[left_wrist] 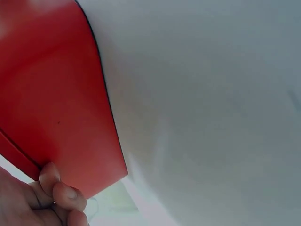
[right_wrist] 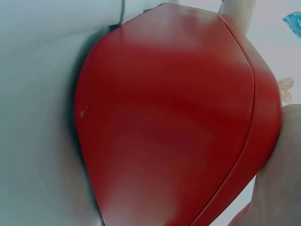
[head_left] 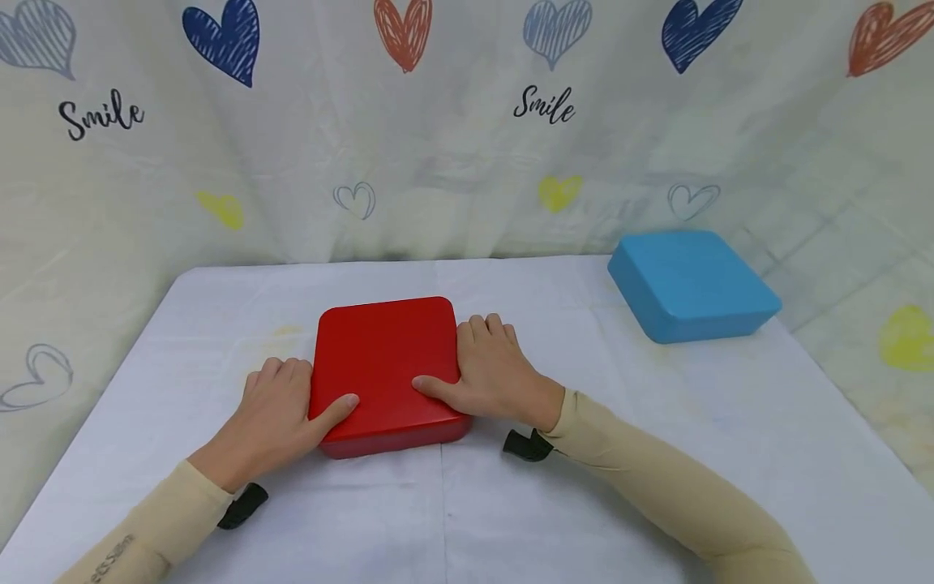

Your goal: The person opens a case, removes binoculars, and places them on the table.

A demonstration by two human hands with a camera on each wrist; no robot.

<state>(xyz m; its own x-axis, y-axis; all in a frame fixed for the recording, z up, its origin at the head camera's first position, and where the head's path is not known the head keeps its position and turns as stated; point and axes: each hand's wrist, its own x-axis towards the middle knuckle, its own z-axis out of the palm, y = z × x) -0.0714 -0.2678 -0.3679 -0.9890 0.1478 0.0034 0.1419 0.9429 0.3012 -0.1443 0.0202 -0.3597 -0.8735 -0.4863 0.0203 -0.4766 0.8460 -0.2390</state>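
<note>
A red square box point(head_left: 387, 365) with rounded corners lies flat on the white-covered table. My left hand point(head_left: 273, 414) grips its left side, thumb on the top face near the front and fingers along the side wall. On the opposite side, my right hand point(head_left: 496, 373) holds the box the same way, its thumb across the top. The left wrist view shows fingertips point(left_wrist: 68, 195) curled against the red side wall. A thin seam below the top runs along the box point(right_wrist: 174, 117) in the right wrist view, with part of the right hand at the right edge.
A blue box point(head_left: 693, 284) of similar shape sits at the table's far right corner. White cloth covers the table point(head_left: 511, 503). Behind it hangs a pale curtain point(head_left: 452, 146) printed with hearts and the word "Smile". Each wrist carries a black device point(head_left: 529, 444).
</note>
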